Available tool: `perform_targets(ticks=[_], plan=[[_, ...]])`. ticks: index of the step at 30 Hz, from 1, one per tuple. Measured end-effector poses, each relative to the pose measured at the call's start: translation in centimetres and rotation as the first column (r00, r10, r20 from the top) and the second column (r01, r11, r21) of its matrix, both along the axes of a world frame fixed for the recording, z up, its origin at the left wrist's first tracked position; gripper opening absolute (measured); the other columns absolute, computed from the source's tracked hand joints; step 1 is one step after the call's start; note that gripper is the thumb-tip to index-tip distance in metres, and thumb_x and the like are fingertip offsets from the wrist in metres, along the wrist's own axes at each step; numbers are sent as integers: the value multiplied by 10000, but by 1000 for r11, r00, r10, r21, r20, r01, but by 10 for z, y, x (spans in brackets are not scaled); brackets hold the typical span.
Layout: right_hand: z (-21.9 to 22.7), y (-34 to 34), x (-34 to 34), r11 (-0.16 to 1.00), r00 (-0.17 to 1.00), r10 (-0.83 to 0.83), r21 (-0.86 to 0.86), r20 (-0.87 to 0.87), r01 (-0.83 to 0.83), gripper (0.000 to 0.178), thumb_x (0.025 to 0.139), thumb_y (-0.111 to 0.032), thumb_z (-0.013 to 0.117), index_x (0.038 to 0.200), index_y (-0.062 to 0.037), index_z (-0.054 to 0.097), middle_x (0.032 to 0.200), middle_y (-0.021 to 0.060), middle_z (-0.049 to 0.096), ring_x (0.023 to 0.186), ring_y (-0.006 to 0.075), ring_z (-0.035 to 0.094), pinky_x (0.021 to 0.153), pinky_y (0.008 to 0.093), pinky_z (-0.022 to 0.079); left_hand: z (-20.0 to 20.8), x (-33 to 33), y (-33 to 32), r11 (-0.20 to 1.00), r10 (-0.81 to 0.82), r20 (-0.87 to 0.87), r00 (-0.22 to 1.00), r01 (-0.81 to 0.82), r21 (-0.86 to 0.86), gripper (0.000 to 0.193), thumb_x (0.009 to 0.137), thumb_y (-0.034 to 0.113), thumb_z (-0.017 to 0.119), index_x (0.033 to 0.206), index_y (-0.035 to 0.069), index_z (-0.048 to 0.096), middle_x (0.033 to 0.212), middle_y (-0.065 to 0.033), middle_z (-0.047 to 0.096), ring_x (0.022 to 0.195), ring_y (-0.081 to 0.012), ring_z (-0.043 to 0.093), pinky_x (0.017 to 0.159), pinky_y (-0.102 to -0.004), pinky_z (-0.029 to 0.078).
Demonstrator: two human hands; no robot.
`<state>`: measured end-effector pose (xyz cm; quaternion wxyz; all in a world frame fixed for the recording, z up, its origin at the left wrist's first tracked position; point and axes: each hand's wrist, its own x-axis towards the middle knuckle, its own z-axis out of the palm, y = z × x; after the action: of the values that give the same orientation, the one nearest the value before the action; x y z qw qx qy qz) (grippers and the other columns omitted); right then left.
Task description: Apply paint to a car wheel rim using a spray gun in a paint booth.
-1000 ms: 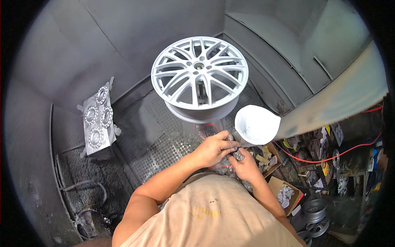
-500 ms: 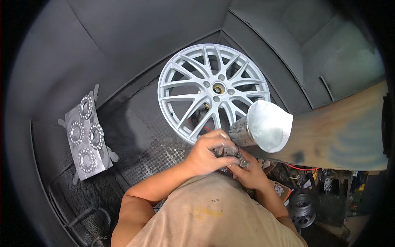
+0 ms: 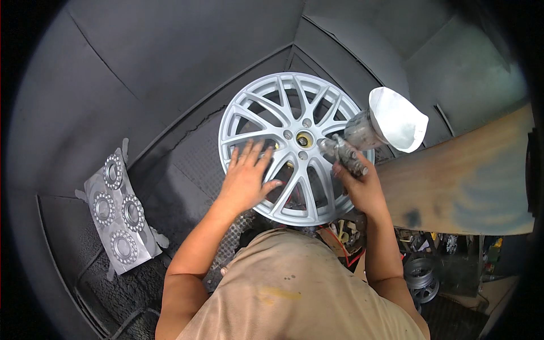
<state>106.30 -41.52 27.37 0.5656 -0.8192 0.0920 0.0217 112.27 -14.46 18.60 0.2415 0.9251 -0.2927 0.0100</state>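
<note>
A white multi-spoke car wheel rim [image 3: 283, 101] lies face up in front of me, with a yellowish ring around its centre hole. My left hand [image 3: 245, 178] is spread flat over the rim's left spokes, holding nothing; whether it touches them I cannot tell. In my right hand [image 3: 362, 184] is a spray gun [image 3: 345, 156], its metal body stained with paint, held over the rim's right side. The gun's cup [image 3: 362, 130] tilts to the right, with a white paper-like funnel [image 3: 398, 119] on it. My fingers hide the gun's handle and trigger.
On the left, a grey-sprayed sheet [image 3: 127, 249] carries several round, holed rings. Dark panels [image 3: 187, 45] enclose the back and sides. A brown board [image 3: 459, 175] slopes along the right. Lower right are cluttered shelves, a red hose [image 3: 356, 259] and other wheels [image 3: 419, 275].
My left hand has let go of the spray gun and moved out over the rim's left side, fingers opening. My right hand has carried the gun forward and up over the rim.
</note>
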Motion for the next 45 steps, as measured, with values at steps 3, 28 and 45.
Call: perform_targets(ticks=[3, 28, 45], plan=[[14, 21, -14, 985, 976, 132, 136, -173, -109, 446, 965, -119, 691, 1373, 13, 567, 1078, 39, 714, 967, 91, 608, 892, 273, 489, -1, 11, 19, 997, 70, -20, 997, -70, 24, 789, 848, 418, 750, 1482, 50, 460, 1566, -219, 376, 1488, -397, 301, 1212, -589, 218], [8, -93, -94, 925, 907, -378, 28, 188, 379, 483, 950, -50, 654, 1413, 9, 530, 1181, 51, 695, 1017, 83, 617, 814, 245, 513, -4, -102, -88, 354, -901, -432, 36, 638, -685, 560, 1018, 331, 557, 1491, 43, 475, 1521, -224, 465, 1416, -366, 430, 1182, -450, 315], [-54, -91, -359, 912, 981, -71, 387, -178, 136, 524, 961, -139, 693, 1428, 15, 514, 994, 24, 668, 828, 77, 624, 627, 226, 499, -66, -306, -104, 918, -333, -848, 411, 347, -192, 454, 1039, 372, 534, 1313, 22, 620, 1291, -187, 659, 1197, -292, 614, 1039, -388, 447]])
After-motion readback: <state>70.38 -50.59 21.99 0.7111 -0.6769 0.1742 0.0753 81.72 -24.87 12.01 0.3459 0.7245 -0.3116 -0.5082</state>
